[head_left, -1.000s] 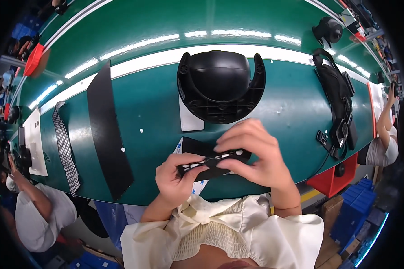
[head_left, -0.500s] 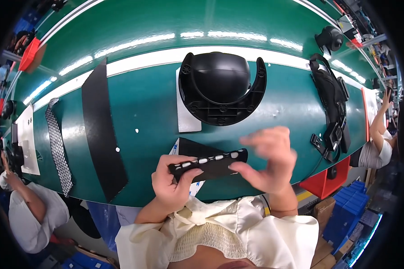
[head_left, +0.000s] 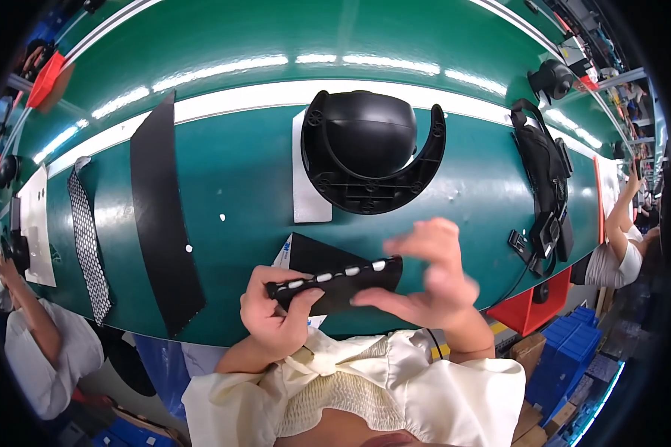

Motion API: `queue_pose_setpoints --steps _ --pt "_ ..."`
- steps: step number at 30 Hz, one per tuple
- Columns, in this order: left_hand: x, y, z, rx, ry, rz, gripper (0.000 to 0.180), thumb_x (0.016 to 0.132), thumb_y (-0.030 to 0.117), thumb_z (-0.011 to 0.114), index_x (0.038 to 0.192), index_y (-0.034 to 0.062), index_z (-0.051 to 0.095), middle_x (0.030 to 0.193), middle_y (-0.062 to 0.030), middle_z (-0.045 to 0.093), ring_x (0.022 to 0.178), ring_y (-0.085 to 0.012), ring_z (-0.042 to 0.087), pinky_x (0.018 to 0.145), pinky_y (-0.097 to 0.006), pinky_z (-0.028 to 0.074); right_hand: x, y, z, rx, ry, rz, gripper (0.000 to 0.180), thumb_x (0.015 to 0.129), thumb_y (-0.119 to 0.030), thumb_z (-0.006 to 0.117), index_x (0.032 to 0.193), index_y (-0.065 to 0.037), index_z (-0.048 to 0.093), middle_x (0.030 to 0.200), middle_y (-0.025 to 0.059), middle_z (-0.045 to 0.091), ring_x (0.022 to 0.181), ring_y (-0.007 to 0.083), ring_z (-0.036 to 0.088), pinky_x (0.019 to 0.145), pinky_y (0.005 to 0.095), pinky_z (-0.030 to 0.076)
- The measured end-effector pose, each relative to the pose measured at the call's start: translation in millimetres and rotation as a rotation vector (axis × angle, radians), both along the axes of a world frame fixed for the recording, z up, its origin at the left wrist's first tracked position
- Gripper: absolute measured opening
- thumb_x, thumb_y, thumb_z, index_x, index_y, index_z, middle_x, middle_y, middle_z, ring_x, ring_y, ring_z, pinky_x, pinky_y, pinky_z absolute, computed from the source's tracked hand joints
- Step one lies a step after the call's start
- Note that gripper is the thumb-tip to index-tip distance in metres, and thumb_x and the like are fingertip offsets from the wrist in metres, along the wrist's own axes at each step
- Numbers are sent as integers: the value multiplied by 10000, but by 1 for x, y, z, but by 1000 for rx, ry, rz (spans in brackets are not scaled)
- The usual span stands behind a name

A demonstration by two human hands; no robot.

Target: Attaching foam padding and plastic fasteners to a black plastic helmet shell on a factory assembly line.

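My left hand grips the left end of a flat black piece with a row of white oval spots along its upper edge. My left thumb lies on the near face, with the fingers behind. At the right end, my right hand has its thumb and fingers spread. Its thumb reaches along the piece, but I cannot tell whether it touches; the fingers are blurred by motion. Just behind lie a black sheet and a white printed strip. Farther back stands a rounded black plastic shell with a curved ribbed rim.
The green table carries a long black sheet, a white-patterned strip and a white board. On the right lie black straps with buckles. A red bin hangs at the near edge. Other people sit at both sides.
The held piece has shifted slightly left and down in the picture. My right hand has drawn left and down with it, its thumb farther along the piece and the fingertips lifted off.
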State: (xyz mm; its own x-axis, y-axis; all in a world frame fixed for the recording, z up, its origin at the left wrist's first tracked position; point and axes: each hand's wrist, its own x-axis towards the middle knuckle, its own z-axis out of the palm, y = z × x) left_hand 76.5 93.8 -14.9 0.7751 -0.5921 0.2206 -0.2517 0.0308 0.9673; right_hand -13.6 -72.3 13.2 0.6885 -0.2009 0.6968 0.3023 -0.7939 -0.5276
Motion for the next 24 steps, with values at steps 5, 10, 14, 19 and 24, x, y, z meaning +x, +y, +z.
queue_pose_setpoints --steps 5,10,14,19,24 --pt "-1 -1 -6 -208 199 -66 289 666 20 698 822 -7 457 668 -74 584 561 -49 519 517 -168 419 0 5 0 572 142 311 672 649 53 687 1169 19 264 798 152 580 702 211 594 651 274 457" --pt "17 -12 9 -98 75 -277 274 541 -21 726 800 -31 639 615 -82 583 497 -103 531 447 -186 391 -3 6 -1 558 211 254 571 668 75 654 1121 71 307 705 129 601 656 206 608 597 248 468" --pt "18 -11 6 -144 -41 -232 295 534 -30 697 825 -23 651 557 -69 554 445 -120 511 408 -197 362 -2 4 11 597 367 240 523 676 61 653 1104 73 353 755 136 617 692 203 611 666 270 455" --pt "16 -11 4 -133 -168 -213 283 533 -26 688 813 -30 648 538 -66 524 427 -134 503 398 -206 358 -8 -9 30 279 315 65 530 632 -6 700 1105 -8 462 791 55 635 731 153 542 713 275 339" --pt "16 -12 6 -153 -238 -225 279 545 -39 685 822 -30 649 530 -66 517 421 -136 492 392 -202 350 -4 -11 40 47 423 69 394 648 -67 659 1033 -87 579 756 -27 552 685 127 470 603 251 310"
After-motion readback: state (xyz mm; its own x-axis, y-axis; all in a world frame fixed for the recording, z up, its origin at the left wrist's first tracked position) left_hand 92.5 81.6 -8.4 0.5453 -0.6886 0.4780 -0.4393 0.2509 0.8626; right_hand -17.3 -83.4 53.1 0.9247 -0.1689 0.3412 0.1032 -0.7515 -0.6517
